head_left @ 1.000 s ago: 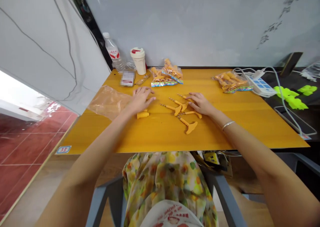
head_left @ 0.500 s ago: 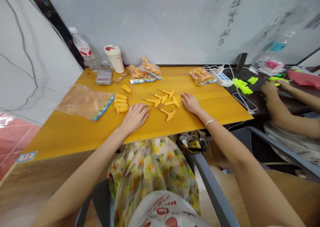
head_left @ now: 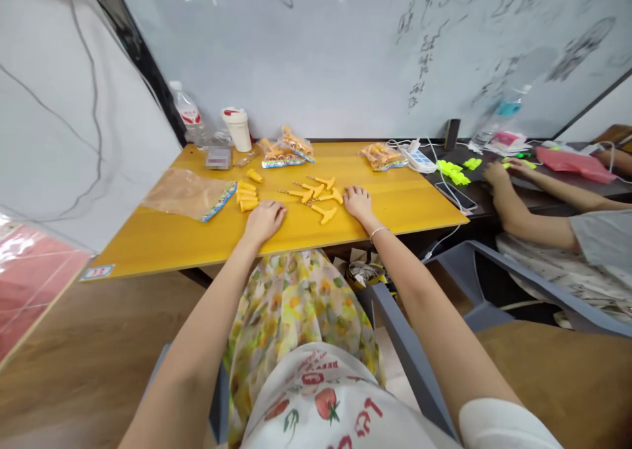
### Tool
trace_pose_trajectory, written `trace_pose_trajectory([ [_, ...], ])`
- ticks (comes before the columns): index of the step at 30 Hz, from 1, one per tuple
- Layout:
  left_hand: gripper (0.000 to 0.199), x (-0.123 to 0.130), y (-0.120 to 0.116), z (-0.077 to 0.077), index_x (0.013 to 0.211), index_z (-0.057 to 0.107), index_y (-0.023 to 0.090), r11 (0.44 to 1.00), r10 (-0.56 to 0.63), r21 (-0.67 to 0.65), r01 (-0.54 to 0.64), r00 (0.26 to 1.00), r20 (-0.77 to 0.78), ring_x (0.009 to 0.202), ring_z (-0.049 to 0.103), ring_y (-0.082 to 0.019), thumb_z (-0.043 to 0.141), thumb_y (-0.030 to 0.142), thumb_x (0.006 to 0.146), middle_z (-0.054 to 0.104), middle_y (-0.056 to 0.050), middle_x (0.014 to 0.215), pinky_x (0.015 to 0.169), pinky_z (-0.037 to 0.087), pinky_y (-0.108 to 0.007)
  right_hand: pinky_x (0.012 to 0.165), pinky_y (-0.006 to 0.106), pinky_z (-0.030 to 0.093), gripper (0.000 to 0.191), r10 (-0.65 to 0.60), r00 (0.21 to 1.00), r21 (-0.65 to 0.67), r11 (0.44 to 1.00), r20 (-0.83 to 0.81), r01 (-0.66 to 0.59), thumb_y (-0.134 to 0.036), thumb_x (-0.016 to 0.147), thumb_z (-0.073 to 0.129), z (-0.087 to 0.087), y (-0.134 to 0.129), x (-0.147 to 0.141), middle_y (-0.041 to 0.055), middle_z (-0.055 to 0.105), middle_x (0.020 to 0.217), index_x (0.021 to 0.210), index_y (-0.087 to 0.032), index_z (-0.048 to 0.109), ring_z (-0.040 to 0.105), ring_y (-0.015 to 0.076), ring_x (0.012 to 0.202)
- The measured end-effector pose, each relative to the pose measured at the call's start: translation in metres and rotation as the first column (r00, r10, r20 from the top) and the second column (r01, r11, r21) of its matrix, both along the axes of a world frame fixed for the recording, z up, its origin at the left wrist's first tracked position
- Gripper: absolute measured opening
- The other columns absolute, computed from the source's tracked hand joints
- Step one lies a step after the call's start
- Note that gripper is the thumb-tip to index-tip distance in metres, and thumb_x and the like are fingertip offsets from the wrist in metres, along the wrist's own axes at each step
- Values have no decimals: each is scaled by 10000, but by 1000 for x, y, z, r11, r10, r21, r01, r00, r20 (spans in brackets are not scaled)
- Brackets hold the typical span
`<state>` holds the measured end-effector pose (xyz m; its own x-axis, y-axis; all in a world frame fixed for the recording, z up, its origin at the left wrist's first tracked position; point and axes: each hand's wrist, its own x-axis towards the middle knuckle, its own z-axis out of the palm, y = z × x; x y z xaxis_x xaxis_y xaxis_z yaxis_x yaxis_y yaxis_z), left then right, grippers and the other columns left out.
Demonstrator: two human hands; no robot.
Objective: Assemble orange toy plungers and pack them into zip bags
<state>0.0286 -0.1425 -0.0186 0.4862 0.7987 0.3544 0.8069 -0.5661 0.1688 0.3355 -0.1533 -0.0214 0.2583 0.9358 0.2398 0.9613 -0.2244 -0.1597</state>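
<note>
Item: five yellow T-handled corkscrews [head_left: 307, 197], on the wooden table [head_left: 187, 241] between my left hand [head_left: 265, 222] and right hand [head_left: 358, 202].
Hands: both palm down, unclenched; I see nothing gripped. Left: fingers loosely bent, just beside a row of yellow sleeves [head_left: 247, 199]; right: beside the nearest corkscrew, contact uncertain from here. Clear bag [head_left: 190, 193]: one, flat, left of the row.
</note>
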Motion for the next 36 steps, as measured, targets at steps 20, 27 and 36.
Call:
trace_pose_trajectory([
  [20, 355, 0, 1, -1, 1033, 690, 158, 1000, 14, -22, -14, 1000, 17, 1073, 606, -284, 379, 329, 1010, 684, -157, 1095, 944, 469, -384, 1132, 510, 328, 499, 53, 999, 18, 998, -5, -52, -337, 1032, 318, -7, 18, -17, 161, 499, 1534, 1441, -168, 551, 447, 345, 1359],
  [27, 379, -1, 2, -3, 1071, 695, 135, 1000, 12, -1, -12, 1000, 0, 1091, 601, -272, 373, 329, 1028, 690, -155, 1116, 956, 461, -366, 1118, 521, 342, 501, 58, 998, 42, 998, -20, -57, -333, 1020, 337, -7, 20, -16, 177, 509, 1521, 1425, -156, 574, 454, 359, 1353],
  [36, 330, 1, 2, -2, 1056, 703, 148, 999, 34, 8, -33, 999, -9, 1079, 619, -274, 417, 308, 1023, 702, -140, 1097, 961, 474, -372, 1102, 515, 346, 491, 48, 999, 22, 999, -8, -47, -331, 1020, 353, -5, 21, -16, 171, 502, 1529, 1434, -165, 559, 458, 356, 1338],
])
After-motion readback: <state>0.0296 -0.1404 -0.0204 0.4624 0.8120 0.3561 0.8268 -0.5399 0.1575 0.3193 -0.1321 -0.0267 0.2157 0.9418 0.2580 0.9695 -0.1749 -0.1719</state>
